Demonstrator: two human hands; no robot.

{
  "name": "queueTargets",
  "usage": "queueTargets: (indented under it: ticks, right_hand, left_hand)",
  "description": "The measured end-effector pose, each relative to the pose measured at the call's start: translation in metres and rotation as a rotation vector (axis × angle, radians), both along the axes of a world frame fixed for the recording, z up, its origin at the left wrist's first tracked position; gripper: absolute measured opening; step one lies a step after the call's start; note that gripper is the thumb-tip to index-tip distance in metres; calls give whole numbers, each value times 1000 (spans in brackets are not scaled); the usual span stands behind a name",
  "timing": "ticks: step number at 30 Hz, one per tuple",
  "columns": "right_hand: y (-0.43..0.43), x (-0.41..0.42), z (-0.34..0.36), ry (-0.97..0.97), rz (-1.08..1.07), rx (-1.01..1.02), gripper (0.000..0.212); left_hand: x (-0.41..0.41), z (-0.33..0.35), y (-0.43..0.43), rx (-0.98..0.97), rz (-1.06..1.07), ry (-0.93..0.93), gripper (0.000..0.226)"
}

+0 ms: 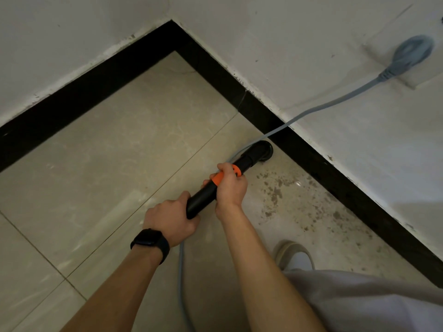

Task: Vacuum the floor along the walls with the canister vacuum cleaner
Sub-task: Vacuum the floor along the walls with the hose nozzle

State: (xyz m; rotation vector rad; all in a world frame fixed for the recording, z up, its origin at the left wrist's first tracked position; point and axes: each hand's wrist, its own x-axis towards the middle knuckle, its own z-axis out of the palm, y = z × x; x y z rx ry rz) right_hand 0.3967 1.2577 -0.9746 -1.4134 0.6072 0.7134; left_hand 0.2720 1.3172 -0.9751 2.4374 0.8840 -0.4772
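Near baseboard (96,92), right hand (230,185) grips wand (201,200).

The wall plug (413,50) is blurred; the cord (179,283) exits the bottom edge.

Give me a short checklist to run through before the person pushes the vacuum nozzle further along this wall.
1. Grip on the wand: the left hand holds its rear end and the right hand holds it at the orange collar. Ok.
2. Nozzle close against the black baseboard: ok.
3. Plug in the wall socket: looks seated. Ok.
4. Cord clear of the nozzle: it runs right past it. Not ok.
5. Floor beside the baseboard clean: dirt specks lie there. Not ok.
6. Canister free to follow: out of view. Cannot tell.
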Motion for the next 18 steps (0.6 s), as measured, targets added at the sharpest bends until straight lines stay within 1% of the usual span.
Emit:
queueTargets:
  ticks: [11, 15, 18]
  right_hand:
    - [-5, 22, -1, -31, -21, 19, 12]
    - [1, 10, 1, 0, -54, 20, 12]
    - [5, -13, 3, 22, -57, 31, 11]
  left_hand:
    - [24, -2, -3, 20, -46, -25, 27]
    - [13, 0, 7, 21, -83, -16, 28]
    - [-6, 3, 21, 64, -133, 24, 30]
